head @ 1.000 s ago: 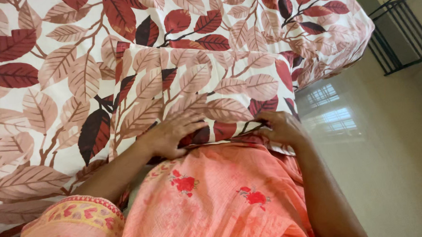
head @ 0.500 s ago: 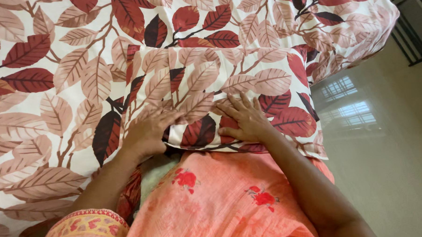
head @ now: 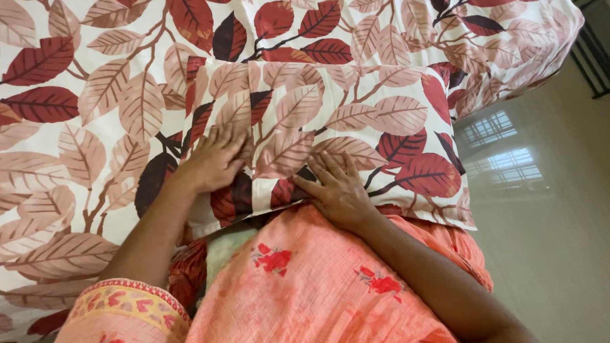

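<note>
I see both palms pressed flat, fingers spread: left hand on the pillow's left end, right hand at its near edge. Its long axis runs left-right on the bed.

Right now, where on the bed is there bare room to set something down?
Free: the bedsheet left of the pillow, and the strip above it toward the far corner. Crowded: the pillow's near edge, under the left hand and right hand.
</note>
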